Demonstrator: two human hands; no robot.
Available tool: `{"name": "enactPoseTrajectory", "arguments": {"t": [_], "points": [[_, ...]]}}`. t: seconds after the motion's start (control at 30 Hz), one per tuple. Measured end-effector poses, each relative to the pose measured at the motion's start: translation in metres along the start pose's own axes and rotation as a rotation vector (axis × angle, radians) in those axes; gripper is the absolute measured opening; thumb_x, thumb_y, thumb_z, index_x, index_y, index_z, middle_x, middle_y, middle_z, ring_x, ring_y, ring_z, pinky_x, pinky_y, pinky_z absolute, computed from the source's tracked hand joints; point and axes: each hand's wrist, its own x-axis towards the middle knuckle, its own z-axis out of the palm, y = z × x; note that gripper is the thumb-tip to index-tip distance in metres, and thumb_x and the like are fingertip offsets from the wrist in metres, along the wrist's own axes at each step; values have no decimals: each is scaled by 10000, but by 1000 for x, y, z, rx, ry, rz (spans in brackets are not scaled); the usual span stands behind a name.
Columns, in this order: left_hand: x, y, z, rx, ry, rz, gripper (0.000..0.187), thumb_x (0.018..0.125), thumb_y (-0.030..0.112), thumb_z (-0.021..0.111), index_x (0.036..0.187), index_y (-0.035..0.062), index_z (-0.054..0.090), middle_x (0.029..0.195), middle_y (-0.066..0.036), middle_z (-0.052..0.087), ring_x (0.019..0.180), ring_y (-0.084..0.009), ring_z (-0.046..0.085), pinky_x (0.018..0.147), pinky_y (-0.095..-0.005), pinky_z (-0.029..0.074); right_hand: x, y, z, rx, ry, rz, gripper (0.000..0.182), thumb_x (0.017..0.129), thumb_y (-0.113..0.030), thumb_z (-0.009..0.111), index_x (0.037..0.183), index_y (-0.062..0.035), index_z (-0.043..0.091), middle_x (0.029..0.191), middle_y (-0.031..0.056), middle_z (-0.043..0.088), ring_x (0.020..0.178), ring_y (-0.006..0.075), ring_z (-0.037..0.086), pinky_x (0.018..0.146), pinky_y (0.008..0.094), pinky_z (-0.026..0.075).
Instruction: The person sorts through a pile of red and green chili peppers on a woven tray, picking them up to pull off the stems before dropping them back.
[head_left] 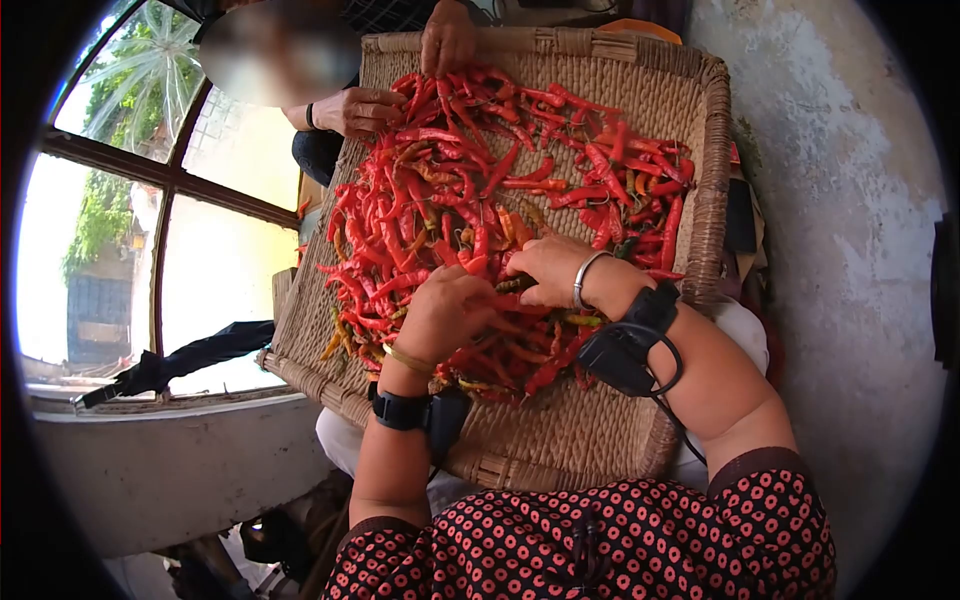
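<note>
A heap of red chili peppers (395, 215), with some orange, yellow and green ones among them, lies on a woven tray (590, 440). Over the lower middle of the heap is my left hand (450, 312), its fingers bent down into the peppers and partly blurred. My right hand (550, 268) rests to the right of it, fingers curled onto the peppers near an orange one. Whatever lies under the fingertips of either hand is hidden. Both wrists carry a bracelet and a black strapped device.
Across the tray, a co-worker's two hands (372, 110) touch the upper left of the heap. A black folded umbrella (190, 358) lies on the sill of the window (165, 178) at left. A grey wall (840, 250) stands at right.
</note>
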Motion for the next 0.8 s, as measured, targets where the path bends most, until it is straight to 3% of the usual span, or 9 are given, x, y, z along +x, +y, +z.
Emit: {"name": "enactPoseTrajectory", "arguments": {"t": [0.13,0.23,0.47,0.53,0.57,0.63,0.77,0.8], "points": [[-1,-1,-1,-84,99,-83,158,631,9,698,764,36,616,740,-50,552,625,-151,565,559,-254,460,-1,-6,1,-58,-71,20,333,725,-298,652,1005,-119,630,1015,116,613,986,304,562,850,402,444],[0,2,-3,-150,133,-97,139,659,-22,682,761,31,604,739,-25,539,630,-108,549,568,-225,449,-5,-9,2,-33,-44,47,301,704,-285,674,949,-112,649,988,110,619,960,294,576,818,393,461],[2,-4,2,-354,265,-80,142,695,-36,658,799,25,581,753,-10,534,650,-82,537,571,-219,443,4,0,6,73,15,-67,178,687,-171,631,843,-91,658,837,134,629,867,298,600,760,396,472],[2,-8,2,-267,302,-63,137,724,-13,644,847,11,588,785,-22,553,645,-88,543,575,-217,444,3,5,1,117,68,-20,158,654,-189,642,734,-54,625,723,132,596,708,298,587,638,390,453],[1,-8,2,-268,303,-65,137,724,-13,644,847,11,588,785,-22,553,645,-88,543,575,-217,444,3,9,-2,116,65,-20,158,654,-189,642,734,-54,625,723,132,596,708,298,587,638,390,453],[-2,-8,3,-259,339,-247,153,751,23,633,900,4,599,772,-30,583,632,-91,546,580,-228,448,4,19,-8,34,52,46,149,651,-186,639,713,-53,616,655,131,595,649,308,581,609,400,448],[-8,-22,0,-159,192,-314,187,763,57,640,938,3,603,731,-28,604,623,-88,547,583,-233,451,-9,23,-33,243,179,33,154,688,-191,635,743,-47,618,646,80,600,590,195,589,549,323,449],[-8,-19,-3,-132,119,-295,185,766,69,643,934,3,603,709,-23,604,624,-81,544,582,-230,450,-15,16,-42,554,69,139,141,745,-160,608,795,-27,611,635,28,587,514,113,555,497,270,442]]}}
